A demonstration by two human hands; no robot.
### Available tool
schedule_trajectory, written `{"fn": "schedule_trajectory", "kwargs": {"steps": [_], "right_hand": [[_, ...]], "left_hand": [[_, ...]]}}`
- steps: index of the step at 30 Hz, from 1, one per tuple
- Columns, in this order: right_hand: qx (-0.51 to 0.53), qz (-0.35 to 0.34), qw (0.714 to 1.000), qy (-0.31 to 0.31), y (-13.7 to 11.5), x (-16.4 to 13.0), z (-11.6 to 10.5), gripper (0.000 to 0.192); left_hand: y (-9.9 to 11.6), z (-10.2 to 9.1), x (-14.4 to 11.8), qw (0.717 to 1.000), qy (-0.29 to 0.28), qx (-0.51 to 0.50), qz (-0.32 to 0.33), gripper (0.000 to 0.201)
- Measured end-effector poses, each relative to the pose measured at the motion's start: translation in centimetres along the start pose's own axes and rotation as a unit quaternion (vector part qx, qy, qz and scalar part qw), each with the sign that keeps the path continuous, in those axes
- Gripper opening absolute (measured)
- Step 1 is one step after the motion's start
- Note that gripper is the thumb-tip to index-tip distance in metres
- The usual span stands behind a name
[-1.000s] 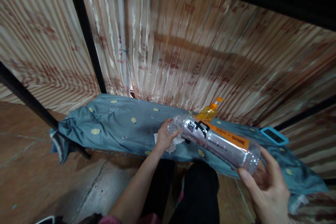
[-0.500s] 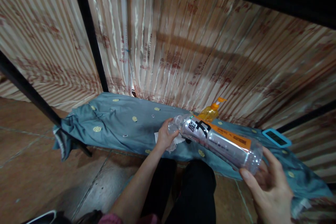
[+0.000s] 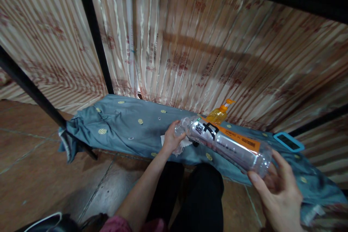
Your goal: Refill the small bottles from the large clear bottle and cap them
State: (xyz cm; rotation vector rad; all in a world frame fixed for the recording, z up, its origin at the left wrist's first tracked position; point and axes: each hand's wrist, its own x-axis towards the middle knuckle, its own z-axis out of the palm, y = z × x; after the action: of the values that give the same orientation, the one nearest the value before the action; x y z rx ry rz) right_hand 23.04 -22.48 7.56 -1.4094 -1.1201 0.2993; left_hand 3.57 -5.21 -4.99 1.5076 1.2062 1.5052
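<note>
Head view: I see my right hand (image 3: 277, 195) cupping the base of the clear plastic bottle (image 3: 227, 144), held near-horizontal at centre right, while my left hand (image 3: 172, 138) pinches its neck, steadying it above the blue cloth (image 3: 127, 130); orange pump bottle (image 3: 219, 115) behind.

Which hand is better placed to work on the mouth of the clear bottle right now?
Left. The left hand is already at the clear bottle neck; the right hand supports its base, far from the mouth.
</note>
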Motion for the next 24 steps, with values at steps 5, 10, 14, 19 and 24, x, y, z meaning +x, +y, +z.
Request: {"fn": "schedule_trajectory", "kwargs": {"steps": [5,10,14,19,24], "right_hand": [[0.005,0.02,1.0,-0.001,0.06,0.05,-0.02,0.087],[-0.008,0.013,1.0,0.006,-0.03,0.19,0.13,0.087],[-0.003,0.017,1.0,0.002,0.12,0.26,0.08,0.085],[-0.014,0.017,1.0,0.003,0.14,0.29,-0.08,0.086],[-0.015,0.007,1.0,0.006,0.03,0.31,-0.01,0.086]], "left_hand": [[-0.05,0.06,0.06,1.0,0.004,0.009,0.001,0.054],[-0.11,0.02,0.07,1.0,0.006,0.012,0.007,0.058],[-0.12,0.02,0.07,1.0,0.001,0.008,0.008,0.056],[-0.4,0.07,0.12,1.0,0.003,0.001,0.01,0.056],[-0.42,0.06,0.08,1.0,0.004,-0.009,0.002,0.056]]}}
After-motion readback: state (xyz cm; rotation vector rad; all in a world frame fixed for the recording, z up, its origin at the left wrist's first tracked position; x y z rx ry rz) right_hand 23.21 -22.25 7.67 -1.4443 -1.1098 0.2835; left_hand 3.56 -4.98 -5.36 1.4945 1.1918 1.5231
